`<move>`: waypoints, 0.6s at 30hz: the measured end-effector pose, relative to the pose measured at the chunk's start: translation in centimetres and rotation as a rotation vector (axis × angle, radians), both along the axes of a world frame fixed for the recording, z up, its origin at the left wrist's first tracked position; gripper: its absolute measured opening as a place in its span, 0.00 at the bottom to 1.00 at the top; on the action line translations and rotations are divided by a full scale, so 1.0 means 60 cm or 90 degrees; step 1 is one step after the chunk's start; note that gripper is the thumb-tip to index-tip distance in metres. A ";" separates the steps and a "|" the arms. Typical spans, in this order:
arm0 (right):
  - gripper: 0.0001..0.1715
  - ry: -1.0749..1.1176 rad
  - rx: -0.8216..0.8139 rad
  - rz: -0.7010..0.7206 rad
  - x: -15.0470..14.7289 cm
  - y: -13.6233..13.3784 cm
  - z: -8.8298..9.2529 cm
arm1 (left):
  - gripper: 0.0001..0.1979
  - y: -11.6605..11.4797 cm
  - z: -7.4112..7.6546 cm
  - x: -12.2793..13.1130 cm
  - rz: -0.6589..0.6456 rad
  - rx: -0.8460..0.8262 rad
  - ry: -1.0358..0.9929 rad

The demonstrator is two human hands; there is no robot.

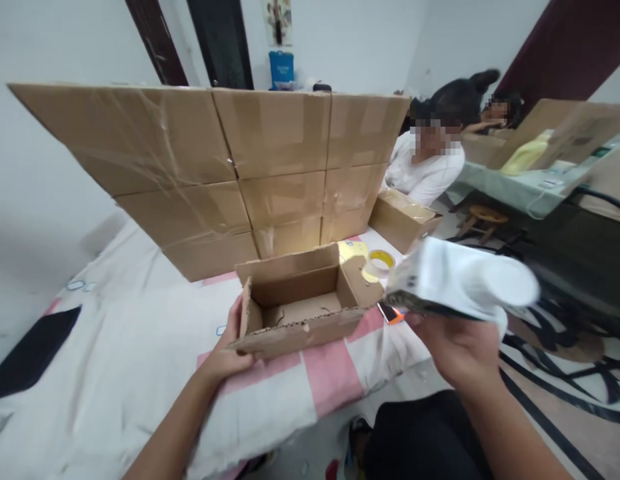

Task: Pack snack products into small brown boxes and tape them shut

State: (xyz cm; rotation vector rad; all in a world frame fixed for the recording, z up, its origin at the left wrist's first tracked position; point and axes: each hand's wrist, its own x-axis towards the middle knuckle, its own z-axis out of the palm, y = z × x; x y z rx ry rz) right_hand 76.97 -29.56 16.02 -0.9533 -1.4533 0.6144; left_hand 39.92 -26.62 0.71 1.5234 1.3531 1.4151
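Observation:
A small open cardboard box [303, 303] sits on the bed, its inside bare. My left hand [229, 350] grips the box's near left corner, thumb over the flap. My right hand [460, 347] is closed on a white plastic pouch [460, 280], blurred by motion, held in the air to the right of the box. A roll of yellowish tape [380, 261] lies just behind the box's right flap. A small orange-edged flat item [390, 312], perhaps a phone, lies under the pouch.
A wall of stacked, taped cardboard cartons [230, 167] stands behind the box on the white and pink bed cover [140, 347]. Another carton [404, 219] sits at the right. Two people sit at the back right near a table [520, 190].

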 end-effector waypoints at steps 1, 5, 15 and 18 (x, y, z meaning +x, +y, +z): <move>0.25 -0.078 0.007 0.029 -0.013 0.010 0.026 | 0.58 -0.001 -0.002 -0.001 -0.050 0.010 -0.002; 0.29 -0.505 0.028 0.221 -0.090 0.061 0.093 | 0.60 -0.004 -0.015 -0.007 -0.205 0.020 -0.030; 0.25 -1.141 0.054 0.434 -0.224 0.125 0.023 | 0.63 -0.002 -0.001 -0.005 -0.329 0.036 -0.085; 0.24 -1.106 -0.024 0.419 -0.222 0.119 0.022 | 0.63 -0.002 -0.002 -0.006 -0.350 0.040 -0.087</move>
